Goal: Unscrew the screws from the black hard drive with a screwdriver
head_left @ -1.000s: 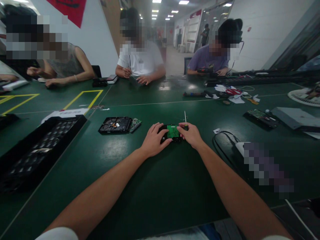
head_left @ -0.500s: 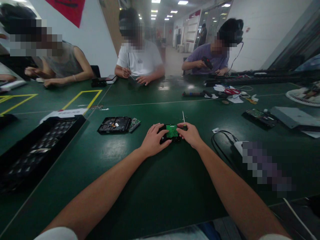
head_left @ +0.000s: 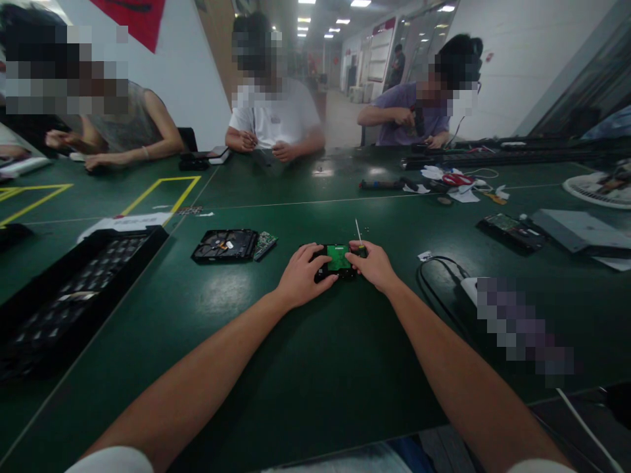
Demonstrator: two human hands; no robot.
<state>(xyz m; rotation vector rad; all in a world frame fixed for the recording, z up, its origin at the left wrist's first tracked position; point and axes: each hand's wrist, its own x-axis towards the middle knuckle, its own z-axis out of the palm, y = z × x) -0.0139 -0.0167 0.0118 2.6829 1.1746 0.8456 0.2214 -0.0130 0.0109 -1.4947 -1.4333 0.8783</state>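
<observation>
In front of me a black hard drive with a green circuit board (head_left: 338, 258) lies on the green table. My left hand (head_left: 306, 274) grips its left side, fingers along the far edge and thumb at the near edge. A screwdriver (head_left: 359, 235) is held in my right hand (head_left: 373, 265), its thin shaft pointing up and away. My right thumb and fingertips touch the right edge of the board. Several tiny screws (head_left: 366, 229) lie just beyond the drive. To the left rests another black drive (head_left: 225, 246), with a loose circuit board (head_left: 265, 245) against its right side.
A long black tray (head_left: 79, 295) is on the left. To the right are a cable (head_left: 434, 289), a partly blurred white device (head_left: 473, 288), an opened drive (head_left: 511, 232) and a grey box (head_left: 582, 233). Several co-workers sit across the table; one holds a power driver (head_left: 419, 122).
The screwdriver in my right hand has tilted slightly to the left. My left hand and the drive stay in place. Across the table, a co-worker's power driver has turned more upright.
</observation>
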